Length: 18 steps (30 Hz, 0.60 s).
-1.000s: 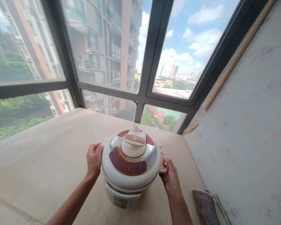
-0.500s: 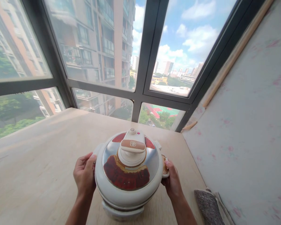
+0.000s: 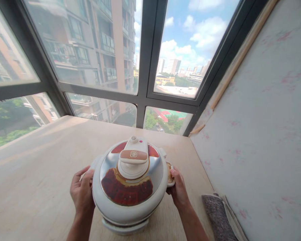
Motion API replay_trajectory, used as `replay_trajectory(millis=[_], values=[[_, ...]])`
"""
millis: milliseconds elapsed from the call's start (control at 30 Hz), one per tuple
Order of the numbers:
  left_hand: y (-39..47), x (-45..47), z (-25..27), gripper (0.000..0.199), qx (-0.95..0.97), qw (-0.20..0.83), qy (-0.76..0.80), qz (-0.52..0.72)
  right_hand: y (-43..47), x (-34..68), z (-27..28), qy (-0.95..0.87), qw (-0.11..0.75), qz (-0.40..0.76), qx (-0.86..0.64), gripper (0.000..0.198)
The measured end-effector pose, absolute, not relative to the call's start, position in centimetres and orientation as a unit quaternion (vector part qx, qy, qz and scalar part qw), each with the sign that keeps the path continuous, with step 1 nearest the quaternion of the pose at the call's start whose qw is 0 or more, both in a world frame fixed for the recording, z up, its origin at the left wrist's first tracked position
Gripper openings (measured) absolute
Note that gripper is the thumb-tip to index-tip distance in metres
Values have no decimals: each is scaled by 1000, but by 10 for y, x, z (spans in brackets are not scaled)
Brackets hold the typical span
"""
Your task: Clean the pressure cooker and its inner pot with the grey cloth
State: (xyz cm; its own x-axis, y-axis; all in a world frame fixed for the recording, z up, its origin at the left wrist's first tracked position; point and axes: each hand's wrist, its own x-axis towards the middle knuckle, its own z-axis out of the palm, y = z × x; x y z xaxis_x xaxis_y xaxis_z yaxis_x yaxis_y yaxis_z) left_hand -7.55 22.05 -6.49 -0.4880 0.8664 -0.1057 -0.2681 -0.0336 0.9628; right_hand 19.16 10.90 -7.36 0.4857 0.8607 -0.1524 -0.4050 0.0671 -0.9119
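A white electric pressure cooker with a round lid stands upright in front of me. The lid has a shiny metal panel with dark red and brown patches, and a knob with a tan top. My left hand is closed at the cooker's left side, where a pale side handle is partly hidden by the fingers. On the other side, my right hand grips the right side handle, its thumb on top and fingers underneath. The cooker's lower body is mostly hidden beneath the lid.
The cooker is over a pale wooden surface. Framed windows rise behind it. A wall with floral paper borders the right, and a folded grey-brown cloth lies by its foot.
The whole scene has slid left in the picture, as my view turned slightly right. Both hands keep their places on the cooker.
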Motion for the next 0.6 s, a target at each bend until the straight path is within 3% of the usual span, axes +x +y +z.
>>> replay_trajectory(millis=[267, 600], values=[[243, -81, -82, 36, 349, 476, 502, 632, 117, 199, -90, -253, 695, 448, -503, 38], [254, -83, -95, 39, 383, 532, 397, 643, 129, 213, -107, -327, 702, 402, -489, 36]])
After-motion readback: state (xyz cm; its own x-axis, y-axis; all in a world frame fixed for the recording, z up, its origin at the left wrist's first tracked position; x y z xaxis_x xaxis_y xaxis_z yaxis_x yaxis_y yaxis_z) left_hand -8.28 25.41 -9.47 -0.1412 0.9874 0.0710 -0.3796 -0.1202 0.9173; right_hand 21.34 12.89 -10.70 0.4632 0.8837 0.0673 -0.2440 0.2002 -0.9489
